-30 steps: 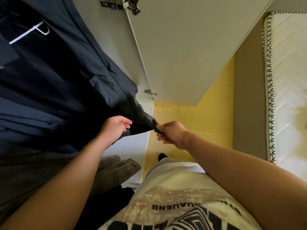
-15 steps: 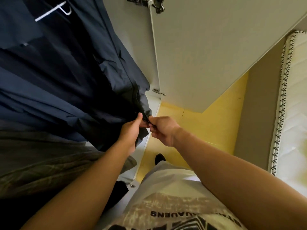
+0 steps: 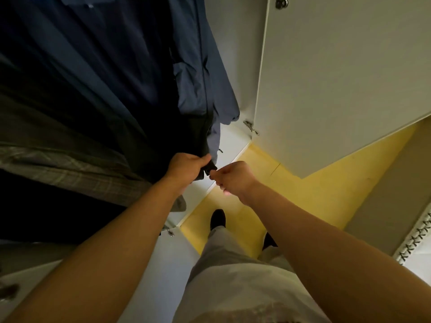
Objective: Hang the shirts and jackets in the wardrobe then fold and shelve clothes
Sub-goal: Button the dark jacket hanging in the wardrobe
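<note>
Where the wardrobe door [image 3: 338, 78] stands open, navy jacket [image 3: 191, 66] hangs just left of it, long axis vertical, hem pointing down. Left hand [image 3: 184, 169] clamped on the hem, below-left of the door; right hand [image 3: 233, 178], beside it, pinches the hem's dark corner.

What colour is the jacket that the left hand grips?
Dark navy blue. The jacket shows best in the head view.
</note>
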`<state>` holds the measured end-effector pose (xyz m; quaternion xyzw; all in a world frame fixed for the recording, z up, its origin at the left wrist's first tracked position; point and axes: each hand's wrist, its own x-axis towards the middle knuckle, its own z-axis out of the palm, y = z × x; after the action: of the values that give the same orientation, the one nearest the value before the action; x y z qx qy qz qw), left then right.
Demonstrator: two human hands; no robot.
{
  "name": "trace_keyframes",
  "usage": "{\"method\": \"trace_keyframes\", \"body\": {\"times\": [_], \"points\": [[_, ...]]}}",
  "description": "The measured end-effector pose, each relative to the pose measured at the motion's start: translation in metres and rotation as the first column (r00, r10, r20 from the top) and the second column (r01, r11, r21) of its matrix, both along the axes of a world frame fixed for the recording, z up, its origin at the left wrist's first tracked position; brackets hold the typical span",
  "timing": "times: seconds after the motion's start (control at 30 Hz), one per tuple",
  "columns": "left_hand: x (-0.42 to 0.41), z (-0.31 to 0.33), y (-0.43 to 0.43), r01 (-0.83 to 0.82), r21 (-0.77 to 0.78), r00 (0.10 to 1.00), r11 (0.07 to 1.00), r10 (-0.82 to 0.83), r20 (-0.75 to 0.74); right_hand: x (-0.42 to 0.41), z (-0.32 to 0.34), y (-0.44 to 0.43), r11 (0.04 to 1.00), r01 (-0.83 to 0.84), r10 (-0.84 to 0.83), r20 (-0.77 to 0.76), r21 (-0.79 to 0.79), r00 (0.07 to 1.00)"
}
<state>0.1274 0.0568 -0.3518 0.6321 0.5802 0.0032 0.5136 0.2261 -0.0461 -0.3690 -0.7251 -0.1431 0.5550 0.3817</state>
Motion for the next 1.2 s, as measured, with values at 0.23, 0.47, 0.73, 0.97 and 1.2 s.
{"method": "trace_keyframes", "body": {"times": [0.23, 0.47, 0.73, 0.97, 1.2], "points": [[-0.003, 0.014, -0.015, 0.039, 0.027, 0.998, 0.999, -0.038, -0.054, -0.006, 0.002, -0.016, 0.974, -0.207, 0.17, 0.301, 0.096, 0.938], [0.002, 0.03, 0.014, 0.01, -0.11, 0.998, 0.994, -0.002, 0.066, 0.004, 0.022, -0.01, 0.85, -0.446, 0.126, 0.712, 0.282, 0.691], [0.015, 0.051, 0.063, 0.028, -0.141, 0.998, 0.99, -0.02, 0.059, 0.016, 0.037, 0.027, 0.786, -0.616, 0.286, 0.859, 0.042, 0.424], [0.013, 0.065, 0.075, 0.118, -0.116, 0.993, 0.986, -0.114, 0.042, 0.005, 0.05, 0.032, 0.81, -0.578, 0.241, 0.842, 0.1, 0.483], [0.01, 0.079, 0.082, 0.213, -0.176, 0.977, 0.961, -0.208, 0.048, 0.0, 0.059, 0.029, 0.824, -0.537, 0.109, 0.879, 0.182, 0.464]]}}
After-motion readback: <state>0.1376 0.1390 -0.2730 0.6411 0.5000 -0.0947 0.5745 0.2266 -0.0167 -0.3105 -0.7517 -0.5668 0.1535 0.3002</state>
